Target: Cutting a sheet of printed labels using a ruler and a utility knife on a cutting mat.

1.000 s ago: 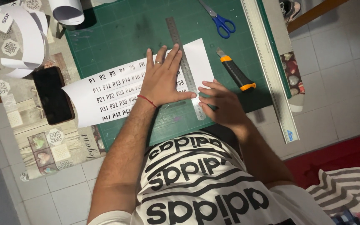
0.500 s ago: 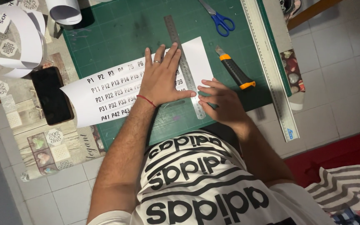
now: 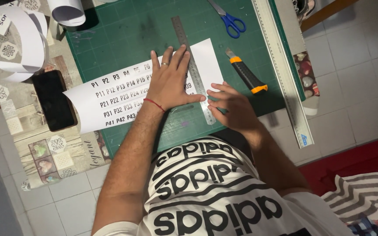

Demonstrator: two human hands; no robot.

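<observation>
My left hand lies flat with fingers spread, pressing on a white sheet printed with rows of labels and on a steel ruler that crosses the sheet. The sheet rests on a green cutting mat. My right hand sits just right of the ruler's lower end, fingers bent, fingertips at the ruler and the sheet's edge. Whether it holds anything is hidden. A black and orange utility knife lies on the mat just beyond my right hand.
Blue-handled scissors lie at the mat's far edge. A long aluminium straightedge runs down the mat's right side. A black phone lies left of the mat, with curled paper strips and a paper roll beyond it.
</observation>
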